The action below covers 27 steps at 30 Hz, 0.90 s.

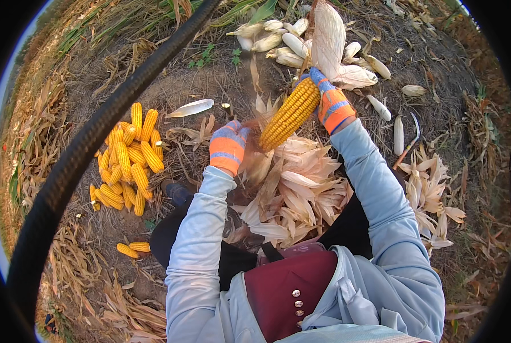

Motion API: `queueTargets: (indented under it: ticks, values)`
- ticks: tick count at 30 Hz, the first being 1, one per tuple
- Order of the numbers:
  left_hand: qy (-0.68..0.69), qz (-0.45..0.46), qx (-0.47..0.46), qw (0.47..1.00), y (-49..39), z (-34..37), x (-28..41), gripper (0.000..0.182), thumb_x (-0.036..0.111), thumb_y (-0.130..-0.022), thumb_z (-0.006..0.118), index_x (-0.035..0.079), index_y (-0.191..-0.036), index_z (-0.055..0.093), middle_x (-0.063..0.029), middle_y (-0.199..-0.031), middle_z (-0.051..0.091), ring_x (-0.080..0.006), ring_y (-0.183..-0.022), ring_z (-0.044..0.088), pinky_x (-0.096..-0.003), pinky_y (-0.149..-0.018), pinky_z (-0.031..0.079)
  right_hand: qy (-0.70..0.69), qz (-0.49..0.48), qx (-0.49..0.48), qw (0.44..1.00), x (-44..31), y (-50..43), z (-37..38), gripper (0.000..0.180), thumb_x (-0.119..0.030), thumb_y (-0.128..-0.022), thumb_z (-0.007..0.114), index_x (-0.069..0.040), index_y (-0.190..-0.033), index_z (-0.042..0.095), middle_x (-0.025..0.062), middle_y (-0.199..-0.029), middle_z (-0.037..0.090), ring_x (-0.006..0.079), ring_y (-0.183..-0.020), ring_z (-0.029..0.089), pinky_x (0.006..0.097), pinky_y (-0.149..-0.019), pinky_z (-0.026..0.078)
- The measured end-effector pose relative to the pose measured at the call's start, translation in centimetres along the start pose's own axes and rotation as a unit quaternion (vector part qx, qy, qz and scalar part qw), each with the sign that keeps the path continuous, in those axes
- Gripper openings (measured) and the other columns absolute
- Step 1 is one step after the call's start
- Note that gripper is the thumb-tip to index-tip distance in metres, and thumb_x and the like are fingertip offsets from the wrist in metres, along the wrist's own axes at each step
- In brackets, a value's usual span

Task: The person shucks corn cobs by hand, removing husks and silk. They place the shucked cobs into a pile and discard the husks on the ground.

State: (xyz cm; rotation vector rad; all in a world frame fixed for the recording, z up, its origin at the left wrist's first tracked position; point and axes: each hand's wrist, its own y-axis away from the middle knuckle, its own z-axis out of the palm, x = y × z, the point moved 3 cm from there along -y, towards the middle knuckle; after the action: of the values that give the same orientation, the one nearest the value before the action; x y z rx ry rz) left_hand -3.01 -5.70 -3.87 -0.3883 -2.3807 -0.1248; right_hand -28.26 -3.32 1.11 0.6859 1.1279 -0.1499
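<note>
My right hand (332, 103), in an orange and blue glove, grips a yellow corn cob (290, 113) by its upper end. The cob is bare and tilted, with its lower end towards my lap. Pale peeled husk (329, 34) stands up past the right hand's fingers. My left hand (229, 145), gloved alike, is curled just left of the cob's lower end. Blurred brown corn silk (252, 143) lies against its fingers. Beneath the cob, between my legs, is a heap of dry husks (298, 193).
Husked cobs (129, 158) are piled at the left, with two more cobs (133, 248) nearer me. Unhusked ears (281, 40) lie ahead. A sickle (409, 143) lies at the right beside a husk clump (426, 184). A blurred dark strap-like band (109, 115) crosses the left of the view.
</note>
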Motion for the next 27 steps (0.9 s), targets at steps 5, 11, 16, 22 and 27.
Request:
queueTargets:
  ticks: [5, 11, 16, 22, 27]
  values:
    - [0.061, -0.068, 0.038, 0.995, -1.4, -1.2, -4.9, 0.027, 0.022, -0.08, 0.062, -0.001, -0.094, 0.06, -0.0186, -0.091, 0.063, -0.0352, -0.083, 0.059, -0.037, -0.071, 0.046, -0.022, 0.02, 0.005, 1.0, -1.0, 0.5, -0.5, 0.029, -0.028, -0.078, 0.065, -0.004, -0.094, 0.06, 0.0066, -0.078, 0.061, 0.0185, -0.071, 0.059, 0.0336, -0.064, 0.047]
    - [-0.183, 0.072, -0.128, 0.972, 2.8, 2.1, -1.9, 0.052, 0.028, -0.078, 0.065, 0.008, -0.123, 0.048, -0.0177, -0.118, 0.054, -0.0321, -0.108, 0.052, -0.0404, -0.096, 0.036, -0.034, 0.003, 0.0, 0.999, -2.8, 2.2, -0.5, 0.025, -0.023, -0.079, 0.065, -0.004, -0.093, 0.059, 0.0057, -0.074, 0.059, 0.0183, -0.063, 0.058, 0.0338, -0.057, 0.047]
    - [-0.122, 0.02, -0.381, 0.916, 2.5, 3.3, 1.6, 0.071, 0.036, -0.068, 0.073, 0.009, -0.127, 0.044, -0.0183, -0.121, 0.051, -0.0325, -0.111, 0.048, -0.0429, -0.097, 0.033, -0.002, -0.062, -0.004, 0.998, -3.5, 2.7, 0.0, 0.022, -0.022, -0.08, 0.064, -0.006, -0.094, 0.059, 0.0039, -0.073, 0.058, 0.0172, -0.064, 0.057, 0.0327, -0.057, 0.046]
    - [0.024, 0.133, -0.208, 0.969, 3.6, 4.9, 3.6, 0.057, 0.051, -0.074, 0.062, 0.004, -0.106, 0.059, -0.0187, -0.097, 0.061, -0.0331, -0.094, 0.057, -0.039, -0.084, 0.042, 0.063, -0.027, 0.01, 0.998, -0.5, -0.2, -0.1, 0.022, -0.023, -0.082, 0.063, -0.007, -0.096, 0.059, 0.0029, -0.076, 0.059, 0.0158, -0.069, 0.058, 0.0312, -0.061, 0.047]
    - [-0.121, 0.034, -0.294, 0.947, 4.6, 7.3, 2.9, 0.048, 0.049, -0.085, 0.048, 0.004, -0.092, 0.064, -0.0174, -0.082, 0.064, -0.0341, -0.078, 0.061, -0.0414, -0.069, 0.047, -0.014, 0.051, 0.011, 0.999, 1.1, -2.9, -1.4, 0.023, -0.025, -0.083, 0.062, -0.007, -0.096, 0.059, 0.0034, -0.078, 0.06, 0.0167, -0.069, 0.058, 0.0312, -0.062, 0.047]
